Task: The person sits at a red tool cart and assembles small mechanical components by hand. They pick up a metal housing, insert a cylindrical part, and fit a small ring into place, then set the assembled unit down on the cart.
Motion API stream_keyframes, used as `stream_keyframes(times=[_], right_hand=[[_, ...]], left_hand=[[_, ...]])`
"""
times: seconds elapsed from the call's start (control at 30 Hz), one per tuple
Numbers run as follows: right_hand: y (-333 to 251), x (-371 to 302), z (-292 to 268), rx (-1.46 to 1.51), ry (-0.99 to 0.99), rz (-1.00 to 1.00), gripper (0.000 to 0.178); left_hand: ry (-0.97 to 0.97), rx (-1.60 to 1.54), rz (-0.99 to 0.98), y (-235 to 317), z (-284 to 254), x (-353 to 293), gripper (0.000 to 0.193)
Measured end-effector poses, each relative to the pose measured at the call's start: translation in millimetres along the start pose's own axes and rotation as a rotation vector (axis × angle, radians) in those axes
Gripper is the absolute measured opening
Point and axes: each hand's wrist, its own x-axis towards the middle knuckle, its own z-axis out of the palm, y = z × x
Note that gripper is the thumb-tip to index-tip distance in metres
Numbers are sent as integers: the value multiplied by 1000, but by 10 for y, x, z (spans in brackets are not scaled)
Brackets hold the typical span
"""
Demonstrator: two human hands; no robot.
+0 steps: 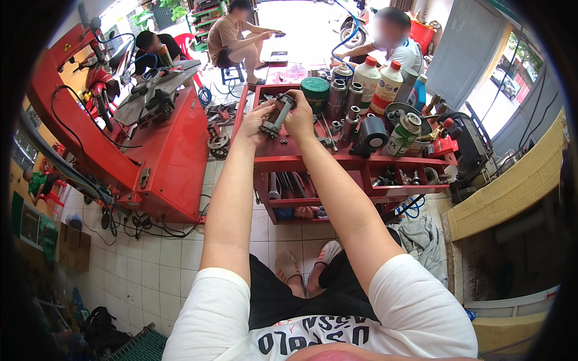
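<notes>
Both my hands hold a dark grey metal part [277, 118] above the left end of a red tool cart [283, 163]. It looks like a frame with a round bar along one side and blocky ends; its exact kind I cannot make out. My left hand [254, 124] grips its lower left side. Around its upper right end are the fingers of my right hand [300, 115]. Just right of that hand stand a green round tub [315, 90] and several steel sockets [337, 98]. Two small nuts [283, 141] lie on the cart top below the part.
White bottles with red caps [366, 78], a spray can [404, 133] and a dark cylinder [370, 137] crowd the cart's right half. A red machine [168, 156] stands to the left, with cables on the floor. Several people sit farther off, including one on a stool [232, 75].
</notes>
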Motion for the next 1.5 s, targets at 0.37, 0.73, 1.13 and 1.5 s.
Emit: stream_keyframes(times=[0.37, 0.73, 1.13, 1.5], right_hand=[[-4, -16, -27, -73, -15, -4, 40], [-61, -18, -22, -13, -17, 17, 37], [-61, -34, 2, -42, -5, -29, 39], [-17, -40, 8, -103, 18, -32, 33]], left_hand=[[-42, -37, -72, -8, 33, 3, 26], [-45, -70, -51, -2, 43, -4, 27], [-106, -59, -41, 4, -15, 14, 28], [-35, -36, -64, -32, -14, 41, 29]])
